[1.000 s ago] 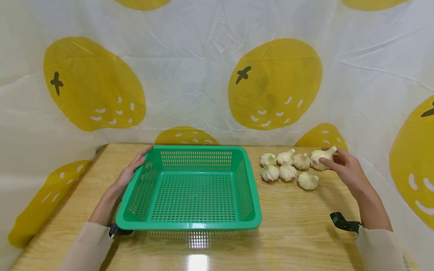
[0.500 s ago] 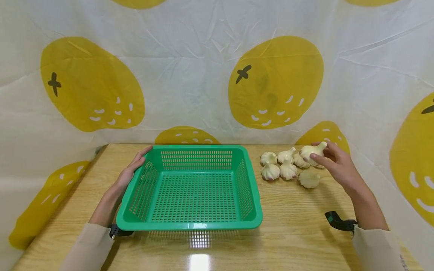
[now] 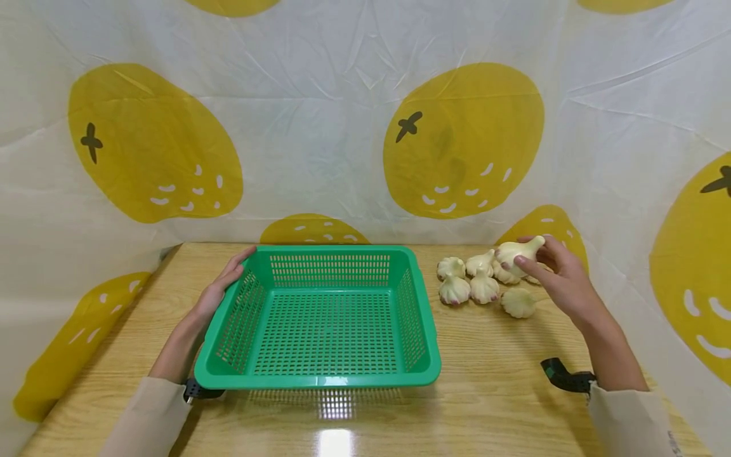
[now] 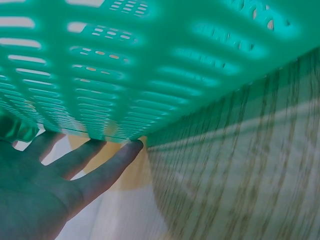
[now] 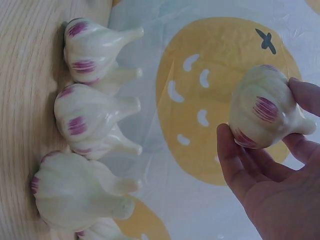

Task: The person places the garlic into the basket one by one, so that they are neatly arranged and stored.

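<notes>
My right hand (image 3: pixel 571 289) pinches a garlic bulb (image 3: pixel 516 254) between thumb and fingers, above the back right of the table. The right wrist view shows this bulb white with purple streaks, its stem pointing back toward the palm. Below and left of it lie several more garlic bulbs (image 3: pixel 484 289), grouped in rows, with one bulb (image 3: pixel 518 303) nearer the front. A green plastic basket (image 3: pixel 320 381) with slotted walls stands left of them. Against its left side rests my left hand (image 3: pixel 214 295). In the left wrist view, straight fingers (image 4: pixel 107 172) touch the basket's outer wall; the thumb is out of sight.
Beneath everything is a light wooden table (image 3: pixel 485 393). A white curtain (image 3: pixel 320 146) printed with yellow fruit hangs close behind the table's back edge. Nothing lies inside the basket. A dark wrist-camera mount (image 3: pixel 565 376) sticks out from the right wrist.
My right hand has lifted the garlic bulb and carried it left, over the other bulbs. The left hand and the basket have stayed in place.
</notes>
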Motion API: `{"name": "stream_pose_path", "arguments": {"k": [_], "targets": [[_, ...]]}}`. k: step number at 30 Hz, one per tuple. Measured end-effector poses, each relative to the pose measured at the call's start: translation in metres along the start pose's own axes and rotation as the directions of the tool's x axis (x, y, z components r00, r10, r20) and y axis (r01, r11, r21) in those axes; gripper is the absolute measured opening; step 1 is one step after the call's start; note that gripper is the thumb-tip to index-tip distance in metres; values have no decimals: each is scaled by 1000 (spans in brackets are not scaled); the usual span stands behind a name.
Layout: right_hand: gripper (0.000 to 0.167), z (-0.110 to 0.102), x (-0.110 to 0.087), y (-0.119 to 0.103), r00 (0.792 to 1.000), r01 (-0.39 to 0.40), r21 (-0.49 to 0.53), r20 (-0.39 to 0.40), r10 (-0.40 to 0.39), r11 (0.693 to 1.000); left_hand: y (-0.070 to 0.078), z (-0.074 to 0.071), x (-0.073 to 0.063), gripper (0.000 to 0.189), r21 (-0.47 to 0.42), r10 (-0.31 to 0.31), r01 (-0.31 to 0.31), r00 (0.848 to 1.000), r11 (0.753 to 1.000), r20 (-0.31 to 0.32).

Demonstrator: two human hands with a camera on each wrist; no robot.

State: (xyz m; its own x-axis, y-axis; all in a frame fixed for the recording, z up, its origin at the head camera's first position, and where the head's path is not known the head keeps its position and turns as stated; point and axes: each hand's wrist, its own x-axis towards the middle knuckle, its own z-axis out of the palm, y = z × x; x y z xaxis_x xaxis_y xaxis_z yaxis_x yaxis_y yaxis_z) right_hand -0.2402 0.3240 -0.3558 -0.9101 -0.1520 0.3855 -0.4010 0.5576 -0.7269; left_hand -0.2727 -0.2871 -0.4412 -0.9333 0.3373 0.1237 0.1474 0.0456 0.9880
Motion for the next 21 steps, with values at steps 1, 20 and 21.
{"name": "stream_pose_path", "arguments": {"k": [1,20,21], "targets": [[36,1,0,-1,1000,6,4,3,-6,1000,0,0,0,59,-2,1,-1,1000,1000,-1],[36,21,-1,-24,992,123,71,14,-125,990,-1,-1,1,59,4,-28,28,1000,1000,-1],[36,22,-1,-25,992,127,80,16,-129,989,-1,-1,1,59,4,-24,24,1000,1000,0]]}}
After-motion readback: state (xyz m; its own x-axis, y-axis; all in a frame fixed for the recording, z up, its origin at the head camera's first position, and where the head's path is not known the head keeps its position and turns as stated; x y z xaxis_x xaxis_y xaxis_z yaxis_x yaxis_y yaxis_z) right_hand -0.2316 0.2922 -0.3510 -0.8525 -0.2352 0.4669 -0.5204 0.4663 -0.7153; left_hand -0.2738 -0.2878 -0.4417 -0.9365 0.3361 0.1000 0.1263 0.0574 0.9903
